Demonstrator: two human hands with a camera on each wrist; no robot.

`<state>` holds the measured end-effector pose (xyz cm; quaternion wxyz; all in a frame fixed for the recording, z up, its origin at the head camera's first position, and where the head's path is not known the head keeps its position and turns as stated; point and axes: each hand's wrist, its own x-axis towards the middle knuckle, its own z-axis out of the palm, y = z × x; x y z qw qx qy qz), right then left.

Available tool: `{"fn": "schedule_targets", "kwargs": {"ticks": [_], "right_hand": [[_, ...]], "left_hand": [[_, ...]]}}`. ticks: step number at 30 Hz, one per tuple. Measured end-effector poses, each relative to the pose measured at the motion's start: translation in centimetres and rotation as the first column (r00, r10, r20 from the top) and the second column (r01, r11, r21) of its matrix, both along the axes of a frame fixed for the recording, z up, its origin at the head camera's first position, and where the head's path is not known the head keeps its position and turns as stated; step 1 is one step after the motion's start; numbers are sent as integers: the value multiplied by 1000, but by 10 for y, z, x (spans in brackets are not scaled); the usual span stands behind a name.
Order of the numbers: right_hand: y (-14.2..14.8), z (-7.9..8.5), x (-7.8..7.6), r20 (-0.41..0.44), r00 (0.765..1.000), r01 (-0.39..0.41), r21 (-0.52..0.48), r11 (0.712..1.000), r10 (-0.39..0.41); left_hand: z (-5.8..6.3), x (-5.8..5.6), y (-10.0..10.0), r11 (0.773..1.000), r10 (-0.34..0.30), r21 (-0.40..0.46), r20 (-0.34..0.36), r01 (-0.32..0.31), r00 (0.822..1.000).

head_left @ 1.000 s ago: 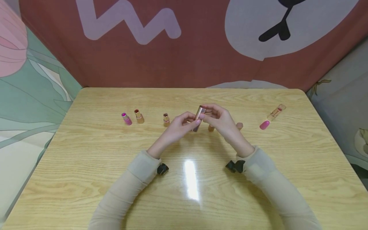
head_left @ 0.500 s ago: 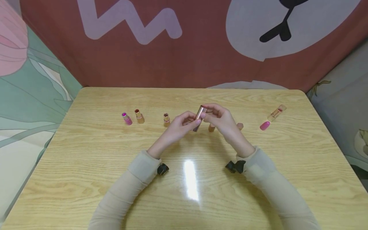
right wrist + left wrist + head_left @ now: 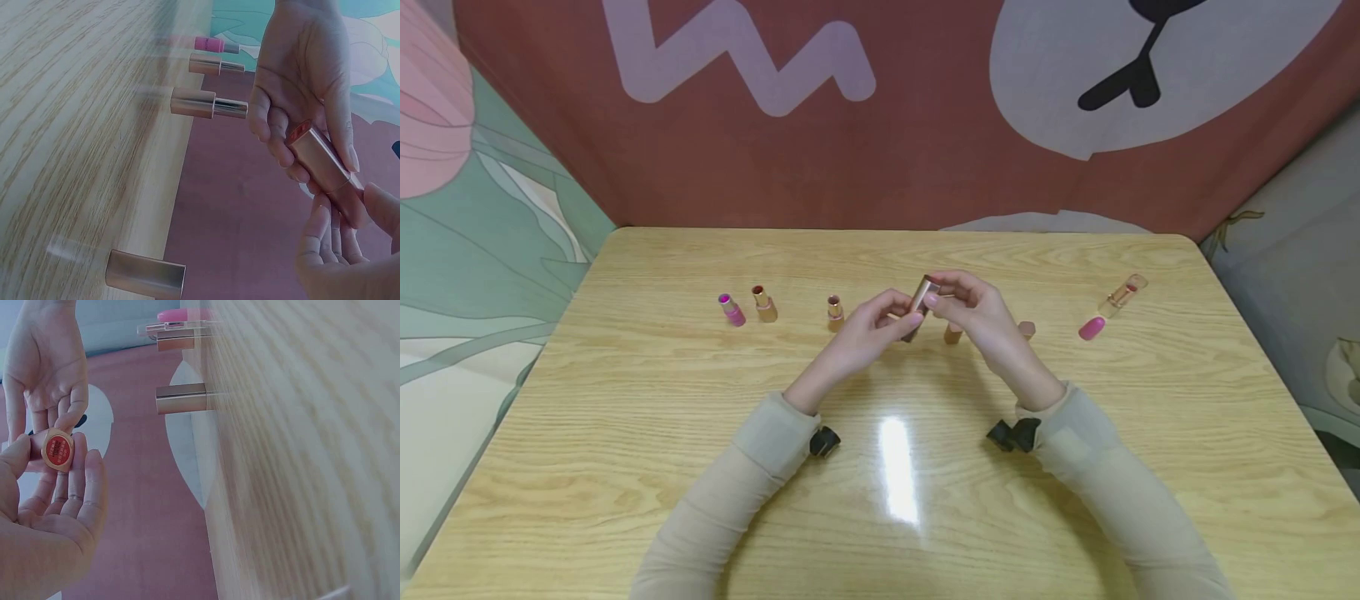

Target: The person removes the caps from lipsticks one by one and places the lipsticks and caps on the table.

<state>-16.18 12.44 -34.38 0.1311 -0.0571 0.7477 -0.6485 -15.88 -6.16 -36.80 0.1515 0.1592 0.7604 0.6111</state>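
Between both hands, above the middle of the table, is a tilted rose-gold lipstick (image 3: 923, 292). Its flat end carries a red oval sticker (image 3: 57, 451) in the left wrist view. My left hand (image 3: 868, 329) grips the stickered part with fingers and thumb. My right hand (image 3: 973, 312) pinches the other end, and a seam runs between the two parts in the right wrist view. An uncapped gold lipstick (image 3: 835, 314) stands left of the hands. A rose-gold cap-like piece (image 3: 952, 335) stands just below the right hand, partly hidden by it.
On the left stand a magenta lipstick (image 3: 731, 310) and another gold lipstick (image 3: 764, 305). Behind the right wrist a second rose-gold piece (image 3: 1027, 329) shows in part. Farther right are a transparent tube (image 3: 1123, 293) and a pink rounded piece (image 3: 1092, 327). A patterned red wall (image 3: 775, 183) borders the wooden table.
Both hands keep nearly the same place and grip. The lipstick seems to have turned slightly between the fingers; everything on the table stays put.
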Motion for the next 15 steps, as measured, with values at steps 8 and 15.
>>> {"fn": "schedule_targets", "kwargs": {"ticks": [8, 15], "right_hand": [[2, 0, -1, 16, 1000, 1, -5, 1000, -1], [3, 0, -1, 22, 1000, -2, -19, 1000, 3]], "left_hand": [[0, 0, 1, 999, -1, -44, -35, 0, 999], [-2, -1, 1, 998, -11, -66, -33, 9, 999]]}}
